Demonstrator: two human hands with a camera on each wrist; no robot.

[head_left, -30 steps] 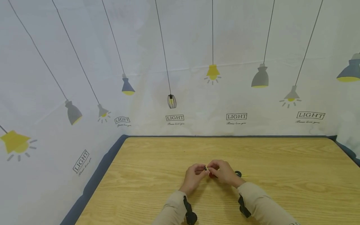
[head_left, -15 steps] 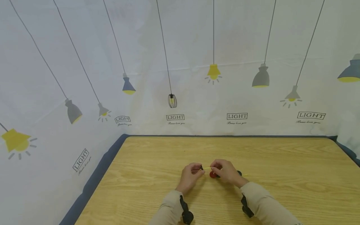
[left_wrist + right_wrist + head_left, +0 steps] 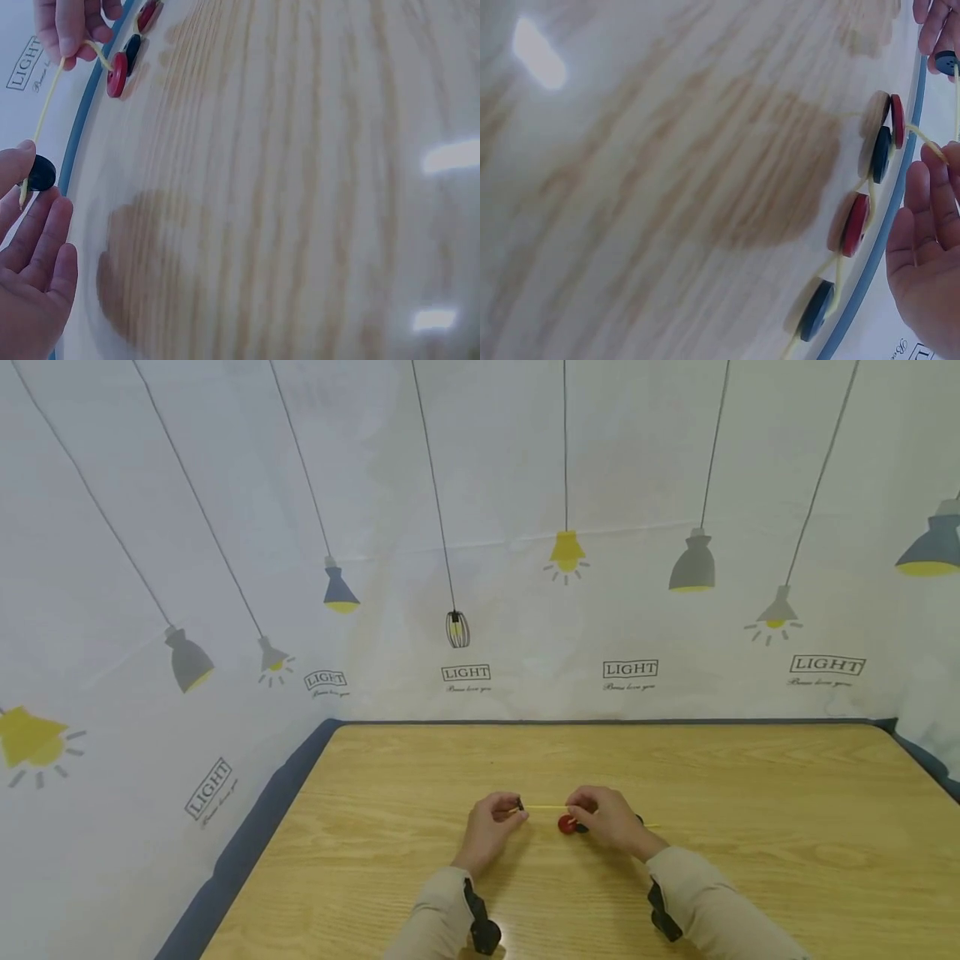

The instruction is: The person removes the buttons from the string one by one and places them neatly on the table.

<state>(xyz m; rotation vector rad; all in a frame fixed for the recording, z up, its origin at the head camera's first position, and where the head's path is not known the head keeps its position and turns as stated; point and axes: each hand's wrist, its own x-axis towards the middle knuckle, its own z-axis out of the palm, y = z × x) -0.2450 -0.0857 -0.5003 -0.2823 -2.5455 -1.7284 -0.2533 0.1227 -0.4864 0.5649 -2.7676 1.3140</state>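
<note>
My left hand (image 3: 486, 833) pinches a dark round button (image 3: 42, 174) between thumb and fingers, above the table. A yellow string (image 3: 546, 807) passes through this button; its short end sticks out below it in the left wrist view. Stretched taut, the string runs across to my right hand (image 3: 609, 818), which pinches it between thumb and fingertips. Beyond that pinch it continues to a red button (image 3: 898, 121) close to the table. A dark button (image 3: 882, 155), another red button (image 3: 855, 225) and another dark button (image 3: 817, 311) follow along the string on the table.
The wooden table (image 3: 375, 860) has a blue edge (image 3: 84, 112) along its far and left sides. Behind it hangs a pale wall cloth (image 3: 525, 610) printed with lamps. Black wrist straps with cameras (image 3: 483, 927) sit on both sleeves.
My left hand has moved left with the dark button, away from the right hand. A longer stretch of yellow string now shows between the hands. The red button beneath the right hand is more exposed.
</note>
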